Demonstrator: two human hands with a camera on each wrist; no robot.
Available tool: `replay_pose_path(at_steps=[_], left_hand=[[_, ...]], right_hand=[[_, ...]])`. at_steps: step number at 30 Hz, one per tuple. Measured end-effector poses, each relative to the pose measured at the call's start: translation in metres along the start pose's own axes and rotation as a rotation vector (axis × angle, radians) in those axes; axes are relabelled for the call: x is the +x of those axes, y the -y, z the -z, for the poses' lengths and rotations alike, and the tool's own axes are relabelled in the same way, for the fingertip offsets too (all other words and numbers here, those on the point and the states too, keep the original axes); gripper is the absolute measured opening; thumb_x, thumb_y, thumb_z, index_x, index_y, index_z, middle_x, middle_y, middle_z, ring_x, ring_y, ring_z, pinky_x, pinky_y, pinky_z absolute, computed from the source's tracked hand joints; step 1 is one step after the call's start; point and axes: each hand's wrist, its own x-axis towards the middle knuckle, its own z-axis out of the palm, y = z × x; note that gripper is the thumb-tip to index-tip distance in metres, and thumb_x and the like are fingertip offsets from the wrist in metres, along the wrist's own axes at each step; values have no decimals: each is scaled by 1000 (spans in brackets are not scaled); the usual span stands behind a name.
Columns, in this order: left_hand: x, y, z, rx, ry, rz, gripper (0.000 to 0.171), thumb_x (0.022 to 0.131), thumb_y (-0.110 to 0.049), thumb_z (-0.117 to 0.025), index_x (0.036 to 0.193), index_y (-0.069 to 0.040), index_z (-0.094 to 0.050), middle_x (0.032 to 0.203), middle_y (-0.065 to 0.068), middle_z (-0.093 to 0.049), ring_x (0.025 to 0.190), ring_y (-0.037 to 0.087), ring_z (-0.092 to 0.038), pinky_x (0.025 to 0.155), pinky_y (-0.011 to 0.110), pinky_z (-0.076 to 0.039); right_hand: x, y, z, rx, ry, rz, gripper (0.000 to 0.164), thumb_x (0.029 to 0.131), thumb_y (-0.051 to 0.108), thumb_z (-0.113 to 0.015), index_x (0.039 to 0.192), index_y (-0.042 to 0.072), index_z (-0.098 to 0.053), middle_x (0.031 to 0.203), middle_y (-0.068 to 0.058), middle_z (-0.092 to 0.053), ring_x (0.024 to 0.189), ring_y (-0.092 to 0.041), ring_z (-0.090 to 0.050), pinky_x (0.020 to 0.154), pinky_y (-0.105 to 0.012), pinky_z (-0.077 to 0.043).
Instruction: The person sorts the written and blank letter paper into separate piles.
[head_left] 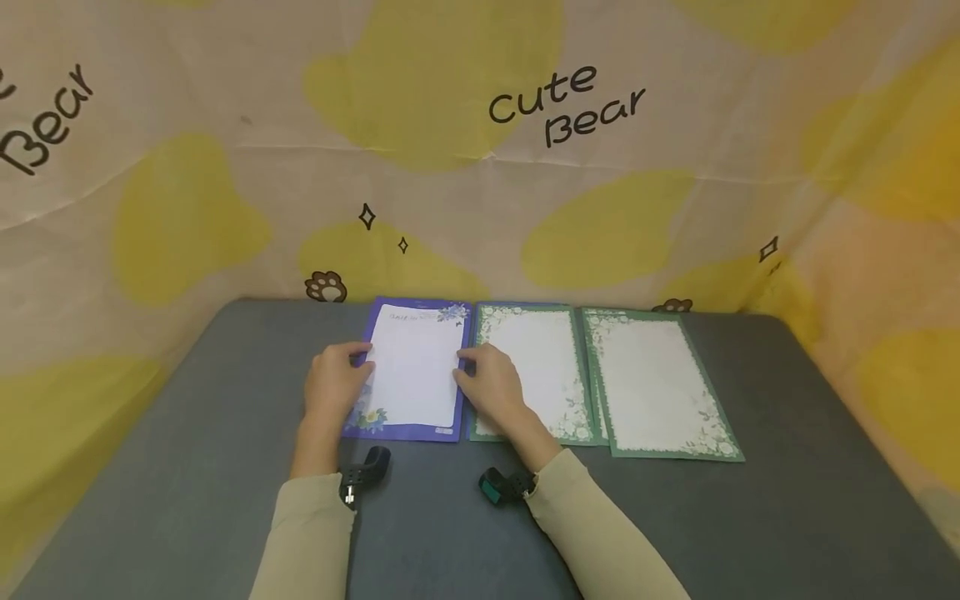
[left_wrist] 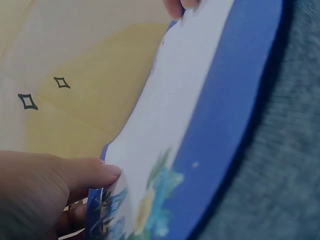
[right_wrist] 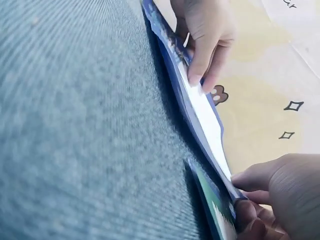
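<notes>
A sheet of paper with a blue-purple border (head_left: 417,367) and blue flowers in two corners lies toward the left on the dark table. My left hand (head_left: 335,382) pinches its left edge, thumb on top, as the left wrist view shows beside the printed flowers (left_wrist: 161,197). At the opposite edge my right hand (head_left: 492,379) pinches the same sheet between thumb and fingers. The sheet bows slightly in both wrist views. Under the right hand lies a green-bordered sheet (head_left: 536,358), partly covered by that hand and wrist.
Another green-bordered sheet (head_left: 656,383) lies slightly askew at the right, overlapping the edge of the middle one. A strip of blue shows behind the middle sheet's top edge. Printed cloth (head_left: 465,150) hangs behind the grey table (head_left: 225,400). Each wrist wears a dark strap.
</notes>
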Motion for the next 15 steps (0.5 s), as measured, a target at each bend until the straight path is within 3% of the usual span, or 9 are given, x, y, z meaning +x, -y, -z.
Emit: replay_pose_path(at_steps=[4,7,11,15], left_hand=[[1,-3,-3,-3,-15,-1,37,97,-16,-64,133,-7,-66,140,24,-60,131,46,-54,106,61,-45],[1,-3,-5,-12,-41,8,36,96,-16,-65,132,-7,-67,140,23,-61,131,45,-55,106,61,-45],[1,-1,-6,-22,-66,1,36,97,-17,-64,130,-5,-68,137,24,-63,129,45,-56,105,60,-47],[-1,-3,-1,-15,-62,-8,38,99,-22,-61,131,-4,-66,136,24,-63,129,45,-57,105,60,-46]], right_hand=[[1,-1,0,-58,-4,-12,33,91,20,-72,123,9,-73,113,-11,-71,89,-20,-63,69,-30,-51],[1,0,0,-63,4,-18,36,92,22,-72,125,9,-72,112,-12,-69,85,-20,-60,64,-29,-48],[0,1,-1,-64,1,-13,38,92,18,-69,128,7,-70,118,-15,-68,100,-28,-67,79,-38,-57],[-1,2,3,-7,-31,24,37,92,13,-67,127,3,-69,121,-18,-70,115,-34,-67,98,-45,-56]])
